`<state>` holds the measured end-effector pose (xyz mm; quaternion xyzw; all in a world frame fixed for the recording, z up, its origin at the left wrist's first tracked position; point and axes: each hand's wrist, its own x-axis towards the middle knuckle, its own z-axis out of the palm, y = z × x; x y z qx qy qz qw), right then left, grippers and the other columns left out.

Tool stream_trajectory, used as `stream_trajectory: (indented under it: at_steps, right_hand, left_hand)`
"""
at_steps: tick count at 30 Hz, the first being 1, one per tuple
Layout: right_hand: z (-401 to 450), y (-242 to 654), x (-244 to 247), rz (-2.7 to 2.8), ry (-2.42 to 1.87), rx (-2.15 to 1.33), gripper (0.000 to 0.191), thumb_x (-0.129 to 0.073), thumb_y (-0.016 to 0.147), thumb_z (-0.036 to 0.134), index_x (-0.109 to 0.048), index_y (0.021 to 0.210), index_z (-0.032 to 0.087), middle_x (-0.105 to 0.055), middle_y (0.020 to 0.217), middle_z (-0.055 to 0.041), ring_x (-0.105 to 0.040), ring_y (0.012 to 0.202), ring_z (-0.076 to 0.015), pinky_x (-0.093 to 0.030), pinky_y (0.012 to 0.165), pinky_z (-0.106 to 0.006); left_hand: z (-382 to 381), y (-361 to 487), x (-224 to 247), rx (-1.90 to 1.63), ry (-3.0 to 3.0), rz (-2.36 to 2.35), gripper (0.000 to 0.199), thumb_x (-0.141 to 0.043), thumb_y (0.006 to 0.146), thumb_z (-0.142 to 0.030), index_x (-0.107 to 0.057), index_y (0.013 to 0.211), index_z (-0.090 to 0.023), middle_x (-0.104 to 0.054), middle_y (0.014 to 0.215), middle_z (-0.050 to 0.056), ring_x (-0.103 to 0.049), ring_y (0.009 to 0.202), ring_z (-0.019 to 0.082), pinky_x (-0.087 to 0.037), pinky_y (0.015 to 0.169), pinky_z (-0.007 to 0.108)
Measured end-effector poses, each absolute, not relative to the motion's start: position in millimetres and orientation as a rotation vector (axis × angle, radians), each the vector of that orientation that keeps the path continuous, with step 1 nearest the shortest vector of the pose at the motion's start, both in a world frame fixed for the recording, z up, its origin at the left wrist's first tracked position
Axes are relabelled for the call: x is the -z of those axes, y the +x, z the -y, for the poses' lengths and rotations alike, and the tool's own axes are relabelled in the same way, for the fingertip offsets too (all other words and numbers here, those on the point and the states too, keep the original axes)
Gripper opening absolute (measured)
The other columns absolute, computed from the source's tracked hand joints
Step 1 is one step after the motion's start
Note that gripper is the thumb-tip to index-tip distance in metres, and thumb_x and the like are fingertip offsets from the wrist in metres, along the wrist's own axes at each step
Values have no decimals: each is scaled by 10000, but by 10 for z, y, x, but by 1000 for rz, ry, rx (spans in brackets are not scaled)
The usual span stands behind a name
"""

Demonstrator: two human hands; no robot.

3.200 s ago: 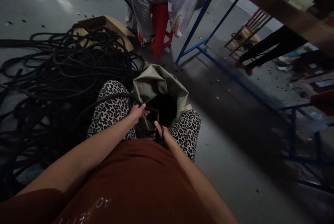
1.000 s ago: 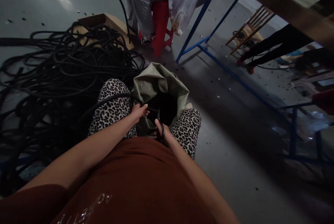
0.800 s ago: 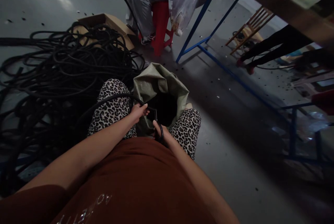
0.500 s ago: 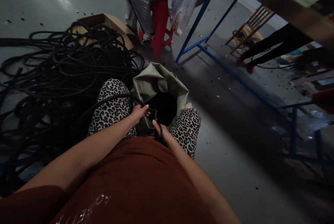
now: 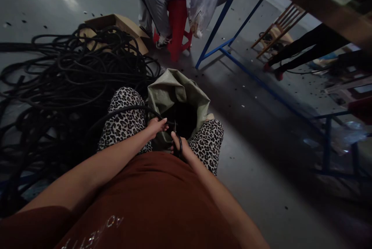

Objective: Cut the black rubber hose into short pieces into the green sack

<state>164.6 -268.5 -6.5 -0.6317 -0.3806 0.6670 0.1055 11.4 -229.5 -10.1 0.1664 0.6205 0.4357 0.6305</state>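
Observation:
My left hand (image 5: 157,126) pinches a black rubber strip (image 5: 128,108) that runs over my left knee from the pile on the floor. In my right hand (image 5: 180,144) is a pair of scissors (image 5: 179,146) with black handles, its blades pointing up close to the strip's end. Whether the blades touch the strip is too dark to make out. Both hands are over the near rim of an olive woven sack (image 5: 165,86), which stands open between my knees. The inside of the sack is dark.
A large tangle of black strips (image 5: 87,71) covers the floor at left, against a cardboard box (image 5: 128,28). Ahead, another person sits on a red stool (image 5: 176,24) beside a hanging plastic bag (image 5: 205,1). A table with blue legs (image 5: 222,18) stands at right.
The scissors and my right hand have shifted very slightly. My left hand still grips the strip in nearly the same place.

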Motion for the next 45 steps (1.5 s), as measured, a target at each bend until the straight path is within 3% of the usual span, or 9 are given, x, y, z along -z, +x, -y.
stream_trajectory:
  at_steps: [10,28,34,39,45]
  right_hand:
    - [2667,1673,76,1184,-1926,-1912,527,-448,836,625,-552,755,115,-522,444,-10,-510,312,-123,-428,329,-211]
    - [2681,1685,217,1275,-2001,-1849,465,-490,846,552,-531,636,139,-462,392,10,-417,278,-91,-327,300,-185]
    - [2677,1687,175,1157,-2020,-1807,468,-509,813,601,-513,710,144,-477,425,23,-434,289,-87,-348,298,-179]
    - [2690,1692,112,1021,-1912,-1974,511,-453,821,643,-519,813,136,-515,467,10,-511,341,-113,-422,354,-199]
    - [2694,1678,52,1056,-1879,-2072,519,-439,836,635,-532,827,124,-539,490,-9,-531,374,-121,-425,378,-200]
  left_hand:
    - [2283,80,79,-1115,424,-1521,164,-618,788,-267,-537,853,-140,-587,660,-7,-589,492,81,-467,472,192]
    - [2202,60,198,-1077,387,-1535,140,-609,793,-220,-516,838,-126,-598,665,8,-601,501,92,-475,484,199]
    - [2189,44,183,-1109,371,-1517,154,-616,790,-226,-517,850,-125,-597,672,9,-608,504,97,-484,489,208]
    - [2175,21,183,-1128,363,-1509,178,-602,803,-236,-521,901,-111,-608,632,16,-615,508,106,-496,506,214]
    - [2164,13,166,-1130,352,-1514,147,-576,819,-220,-524,903,-111,-617,634,24,-624,522,119,-504,518,230]
